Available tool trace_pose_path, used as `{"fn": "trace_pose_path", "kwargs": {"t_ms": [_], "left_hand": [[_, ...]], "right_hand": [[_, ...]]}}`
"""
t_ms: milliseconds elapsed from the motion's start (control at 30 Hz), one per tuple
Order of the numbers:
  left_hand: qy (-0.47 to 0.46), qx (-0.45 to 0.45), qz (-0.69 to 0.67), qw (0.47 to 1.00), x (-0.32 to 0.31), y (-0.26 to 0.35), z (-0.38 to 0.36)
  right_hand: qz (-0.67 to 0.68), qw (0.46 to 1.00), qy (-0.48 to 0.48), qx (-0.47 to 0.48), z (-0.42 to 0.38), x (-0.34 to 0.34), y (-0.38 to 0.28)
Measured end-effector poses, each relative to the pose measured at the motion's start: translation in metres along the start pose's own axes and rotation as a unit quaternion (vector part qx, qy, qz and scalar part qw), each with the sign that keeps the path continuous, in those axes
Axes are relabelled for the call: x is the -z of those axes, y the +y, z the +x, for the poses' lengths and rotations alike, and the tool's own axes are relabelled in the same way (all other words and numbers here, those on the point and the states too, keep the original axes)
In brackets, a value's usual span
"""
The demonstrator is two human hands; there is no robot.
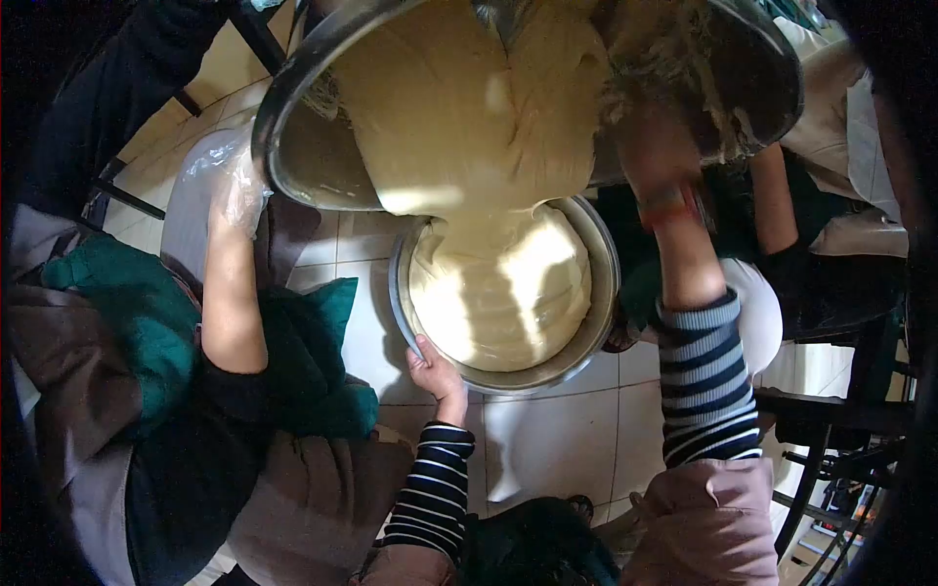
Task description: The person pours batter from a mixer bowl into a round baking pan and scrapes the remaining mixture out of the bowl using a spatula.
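Observation:
Pale, thick dough [469, 127] hangs in a wide sheet over the lip of a large tilted metal bowl [322, 195] at the top of the head view. It runs down into a round metal basin [603, 283], which holds a smooth, shiny mass of the same dough. My left hand [437, 376] is closed on the basin's near-left rim, thumb on top. My right hand [660, 146] reaches inside the tilted bowl at its right side, beside dough stuck to the wall. Motion and shadow smear its fingers.
At left, a co-worker's plastic-covered hand [239, 186] is at the tilted bowl's left rim. Another person's forearm [772, 200] shows at right. White floor tiles [552, 439] lie under the basin. Dark metal furniture legs [811, 488] stand at the right edge.

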State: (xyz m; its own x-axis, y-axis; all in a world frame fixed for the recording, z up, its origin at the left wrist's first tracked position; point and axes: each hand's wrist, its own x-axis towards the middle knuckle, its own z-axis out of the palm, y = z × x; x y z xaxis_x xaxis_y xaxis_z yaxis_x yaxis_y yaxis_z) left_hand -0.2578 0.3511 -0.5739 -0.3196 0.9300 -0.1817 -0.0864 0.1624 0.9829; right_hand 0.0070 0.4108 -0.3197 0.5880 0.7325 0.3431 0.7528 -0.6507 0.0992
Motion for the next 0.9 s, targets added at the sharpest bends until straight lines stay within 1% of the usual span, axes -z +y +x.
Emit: {"fn": "trace_pose_path", "kwargs": {"t_ms": [33, 100, 167, 200, 233, 300, 333, 367, 433, 500, 533, 567, 600, 633, 667, 733, 767, 800, 833, 867, 900], "left_hand": [[0.002, -0.014, 0.019, 1.000, 0.000, 0.002, -0.001], [0.017, 0.007, 0.008, 1.000, -0.001, 0.000, -0.001], [0.017, 0.048, 0.035, 0.998, 0.001, 0.004, -0.002], [0.004, 0.008, 0.036, 0.999, 0.003, -0.002, 0.000], [0.003, 0.009, 0.029, 1.000, 0.003, -0.005, 0.000], [0.005, 0.012, 0.000, 1.000, 0.001, -0.006, 0.001], [0.002, 0.008, -0.002, 1.000, 0.001, -0.004, 0.000], [0.001, 0.006, -0.004, 1.000, 0.001, -0.003, 0.000], [0.006, 0.008, -0.011, 1.000, 0.000, -0.002, 0.001], [0.003, 0.012, -0.014, 1.000, -0.001, -0.002, 0.002], [-0.001, 0.018, -0.013, 1.000, 0.000, 0.000, 0.000], [-0.006, 0.024, -0.013, 1.000, 0.001, 0.000, -0.001], [-0.011, 0.017, 0.002, 1.000, 0.001, 0.004, -0.001], [-0.013, 0.015, 0.004, 1.000, 0.002, 0.003, -0.002], [-0.011, 0.013, 0.009, 1.000, 0.003, 0.000, -0.001], [-0.004, 0.007, 0.019, 1.000, 0.001, 0.002, -0.001], [-0.004, 0.001, 0.017, 1.000, -0.002, 0.001, -0.002], [-0.004, 0.023, -0.050, 0.998, -0.003, 0.000, -0.003], [-0.005, 0.045, -0.115, 0.992, -0.002, -0.002, -0.001], [-0.027, -0.015, -0.055, 0.998, 0.002, -0.011, 0.001], [-0.026, -0.016, -0.053, 0.998, 0.000, -0.007, 0.001]], "right_hand": [[-0.003, 1.000, 0.004, 0.021, 0.016, -0.013, 0.003], [-0.033, 0.988, -0.055, 0.142, 0.050, -0.032, 0.006], [-0.039, 0.966, -0.098, 0.238, 0.050, -0.043, 0.014], [-0.015, 0.963, -0.096, 0.251, 0.041, -0.044, 0.019], [0.025, 0.964, -0.085, 0.249, 0.021, -0.043, 0.024], [0.167, 0.950, -0.013, 0.262, -0.028, -0.049, 0.033], [0.125, 0.968, -0.116, 0.185, -0.052, -0.028, 0.026], [0.083, 0.967, -0.217, 0.104, -0.076, -0.006, 0.019], [0.080, 0.971, -0.188, 0.127, -0.111, 0.012, 0.028], [0.123, 0.975, -0.129, 0.135, -0.126, 0.044, 0.034], [0.121, 0.980, -0.092, 0.127, -0.127, 0.055, 0.037], [0.127, 0.976, -0.014, 0.174, -0.121, 0.053, 0.042], [0.096, 0.978, 0.065, 0.173, -0.109, 0.049, 0.040], [0.062, 0.978, 0.116, 0.160, -0.086, 0.045, 0.034], [0.087, 0.995, 0.009, 0.057, -0.056, 0.055, 0.019], [0.073, 0.985, 0.140, 0.064, 0.018, 0.031, 0.002], [0.070, 0.981, 0.170, 0.060, 0.049, 0.022, -0.009], [0.068, 0.981, 0.169, 0.066, 0.064, 0.011, -0.017], [0.064, 0.985, 0.141, 0.074, 0.081, 0.000, -0.028], [0.060, 0.989, 0.106, 0.087, 0.094, -0.014, -0.037], [0.056, 0.991, 0.065, 0.105, 0.101, -0.021, -0.046]]}}
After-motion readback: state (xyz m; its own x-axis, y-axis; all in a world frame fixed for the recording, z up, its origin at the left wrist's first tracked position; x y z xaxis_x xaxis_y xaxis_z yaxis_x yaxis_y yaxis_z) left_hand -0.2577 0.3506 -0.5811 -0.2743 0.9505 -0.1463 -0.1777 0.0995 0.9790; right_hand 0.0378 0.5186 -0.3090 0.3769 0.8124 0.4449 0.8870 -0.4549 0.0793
